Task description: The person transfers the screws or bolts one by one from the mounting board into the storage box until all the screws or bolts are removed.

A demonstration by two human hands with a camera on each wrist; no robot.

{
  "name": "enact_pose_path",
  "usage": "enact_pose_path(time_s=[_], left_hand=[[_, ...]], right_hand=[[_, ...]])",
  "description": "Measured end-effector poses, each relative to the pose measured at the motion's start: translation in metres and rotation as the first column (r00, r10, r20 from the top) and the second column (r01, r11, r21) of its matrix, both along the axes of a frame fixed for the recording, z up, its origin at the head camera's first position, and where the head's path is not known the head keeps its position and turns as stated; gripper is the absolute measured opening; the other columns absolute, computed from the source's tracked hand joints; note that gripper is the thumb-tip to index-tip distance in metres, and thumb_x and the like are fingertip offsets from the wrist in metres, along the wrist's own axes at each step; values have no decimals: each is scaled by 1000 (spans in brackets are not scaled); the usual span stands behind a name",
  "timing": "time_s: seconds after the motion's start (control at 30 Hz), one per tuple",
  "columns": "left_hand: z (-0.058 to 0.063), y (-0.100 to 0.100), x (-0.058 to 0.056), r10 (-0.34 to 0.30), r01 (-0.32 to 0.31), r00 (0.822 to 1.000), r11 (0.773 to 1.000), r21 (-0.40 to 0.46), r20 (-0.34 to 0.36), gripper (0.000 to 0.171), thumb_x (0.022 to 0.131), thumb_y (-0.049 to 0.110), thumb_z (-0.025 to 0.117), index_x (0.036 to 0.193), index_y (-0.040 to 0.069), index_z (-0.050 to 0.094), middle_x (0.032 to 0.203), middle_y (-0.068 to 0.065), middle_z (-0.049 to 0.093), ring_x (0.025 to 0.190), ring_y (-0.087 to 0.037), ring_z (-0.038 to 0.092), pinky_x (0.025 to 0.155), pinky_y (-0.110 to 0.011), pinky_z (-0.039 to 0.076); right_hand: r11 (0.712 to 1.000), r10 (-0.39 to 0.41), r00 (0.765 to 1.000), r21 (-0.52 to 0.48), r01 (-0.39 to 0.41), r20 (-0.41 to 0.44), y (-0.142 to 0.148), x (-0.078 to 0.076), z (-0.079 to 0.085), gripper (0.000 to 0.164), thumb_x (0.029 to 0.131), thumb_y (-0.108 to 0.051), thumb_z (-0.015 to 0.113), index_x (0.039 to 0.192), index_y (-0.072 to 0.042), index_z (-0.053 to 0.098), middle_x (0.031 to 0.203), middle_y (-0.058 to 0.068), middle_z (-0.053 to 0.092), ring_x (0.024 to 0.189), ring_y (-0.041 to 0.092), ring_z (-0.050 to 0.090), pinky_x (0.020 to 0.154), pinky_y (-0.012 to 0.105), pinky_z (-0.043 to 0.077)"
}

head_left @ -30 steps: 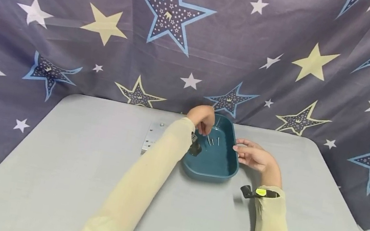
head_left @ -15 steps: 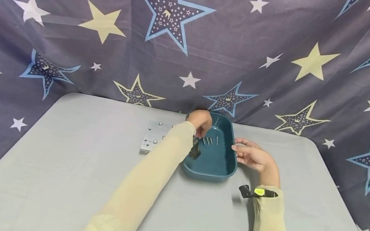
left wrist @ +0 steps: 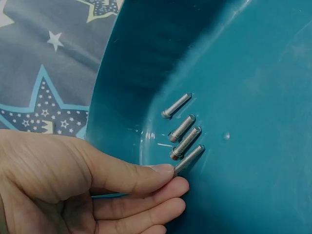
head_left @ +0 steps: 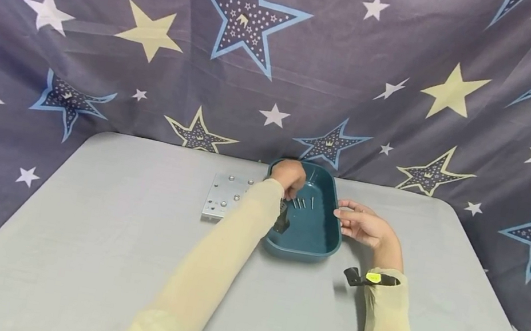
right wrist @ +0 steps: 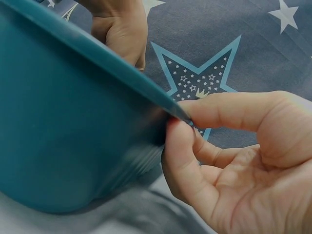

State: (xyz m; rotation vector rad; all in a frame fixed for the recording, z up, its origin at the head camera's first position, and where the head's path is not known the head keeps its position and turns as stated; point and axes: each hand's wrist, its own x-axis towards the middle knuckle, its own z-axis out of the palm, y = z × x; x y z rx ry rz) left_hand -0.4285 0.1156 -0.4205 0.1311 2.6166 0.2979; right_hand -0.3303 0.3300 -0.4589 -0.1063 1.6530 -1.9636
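Left hand (left wrist: 92,180) sits slightly further left and nearer the wearer than a second ago, and the head view now shows four screws where three showed. Its thumb and index finger pinch one end of the nearest screw (left wrist: 190,160), hiding that end; threaded shank stays exposed, probably so it can be nudged into line. Other three screws (left wrist: 187,143) lie slanted alongside on the tray floor, roughly parallel, farthest one set slightly apart; such spacing likely keeps each easy to grasp. Right hand (right wrist: 248,170) pinches the rim (right wrist: 102,53) of the tray (head_left: 300,254) between thumb and fingers, presumably to steady it. Left of the tray, a metal plate (head_left: 226,197) lies on the table (head_left: 75,245), partly covered by the left sleeve (head_left: 214,256); star-print curtain (head_left: 255,100) hangs behind.
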Motion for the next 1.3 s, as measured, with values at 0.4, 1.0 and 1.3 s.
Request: enact_pose_path(time_s=[0.4,1.0,1.3], left_hand=[[-7,3,3,59,-59,996,998,3,-68,17,80,0,77,96,4,74,63,-2,70,47,-10,64,50,-23,56],[-5,2,14,111,-108,989,993,38,-99,27,80,0,76,106,6,73,83,-5,74,55,-13,63,49,-24,53],[-2,2,20,128,-126,985,992,29,-112,38,85,2,73,123,8,69,84,-3,75,55,-11,62,49,-23,51]], right_hand=[[1000,13,1000,-6,-13,2,0,0,-1,20,103,5,40,118,-7,42,84,-2,68,74,6,66,69,22,57],[1000,17,1000,12,-17,2,-2,3,1,21,102,4,41,119,-7,38,83,-3,67,73,6,65,69,22,57],[1000,11,1000,1,-11,-7,-2,3,2,20,103,5,38,119,-8,38,83,-4,67,72,5,64,68,21,56]])
